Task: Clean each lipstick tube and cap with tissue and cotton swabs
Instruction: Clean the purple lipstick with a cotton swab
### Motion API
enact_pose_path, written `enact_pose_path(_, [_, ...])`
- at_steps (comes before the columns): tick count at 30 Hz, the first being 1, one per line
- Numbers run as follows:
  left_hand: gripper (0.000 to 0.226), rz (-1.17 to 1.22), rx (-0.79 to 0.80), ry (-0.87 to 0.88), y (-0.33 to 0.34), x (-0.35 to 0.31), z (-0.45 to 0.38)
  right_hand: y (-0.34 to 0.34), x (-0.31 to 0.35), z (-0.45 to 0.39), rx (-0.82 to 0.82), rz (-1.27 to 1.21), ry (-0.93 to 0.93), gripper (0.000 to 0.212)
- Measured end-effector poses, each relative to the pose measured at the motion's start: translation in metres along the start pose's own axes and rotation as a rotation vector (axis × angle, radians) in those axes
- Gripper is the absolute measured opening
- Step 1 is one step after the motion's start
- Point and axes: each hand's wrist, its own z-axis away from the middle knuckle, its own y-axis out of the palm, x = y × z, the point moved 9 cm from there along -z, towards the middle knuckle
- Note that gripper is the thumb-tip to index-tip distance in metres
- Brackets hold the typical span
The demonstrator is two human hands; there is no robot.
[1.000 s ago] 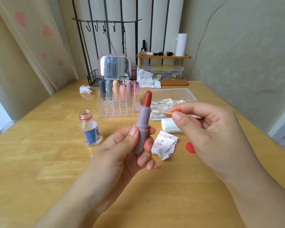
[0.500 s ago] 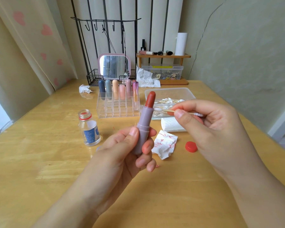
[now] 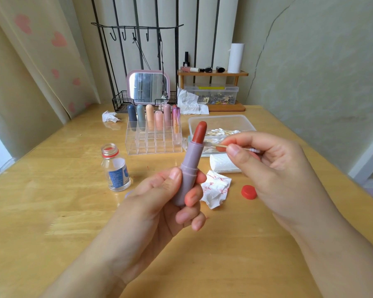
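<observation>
at tube rim: left hand (image 3: 159,203) grips lipstick tube (image 3: 188,168); right hand (image 3: 265,168) pinches cotton swab (image 3: 219,145). i'd keep tip on rim, off bullet, rotate tube slowly.

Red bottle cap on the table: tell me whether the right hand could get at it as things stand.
Probably yes. The red bottle cap lies bare just beside the right hand, nothing over it, but that hand pinches a cotton swab.

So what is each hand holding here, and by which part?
Left hand grips the open lilac plastic lipstick tube by its base; right hand pinches the wooden-stemmed cotton swab mid-stem.
</observation>
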Motion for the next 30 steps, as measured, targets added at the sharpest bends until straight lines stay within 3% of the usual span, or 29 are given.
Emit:
enact_pose_path(6, [0.03,0.032,0.05,-0.032,0.008,0.004,0.001,0.007,-0.005,0.001,0.024,0.001,0.039,0.014])
enact_pose_path(13, [0.026,0.081,-0.124,0.129,-0.008,-0.02,0.001,0.001,-0.005,0.001,-0.015,-0.077,0.075,0.016])
enact_pose_path(19, [0.026,-0.007,-0.209,0.089,-0.01,-0.012,0.002,0.008,0.005,0.005,0.004,0.028,-0.009,0.018])
enact_pose_path(30, [0.028,-0.123,-0.223,0.084,-0.004,-0.012,0.003,0.004,0.022,0.011,-0.086,0.225,-0.263,0.013])
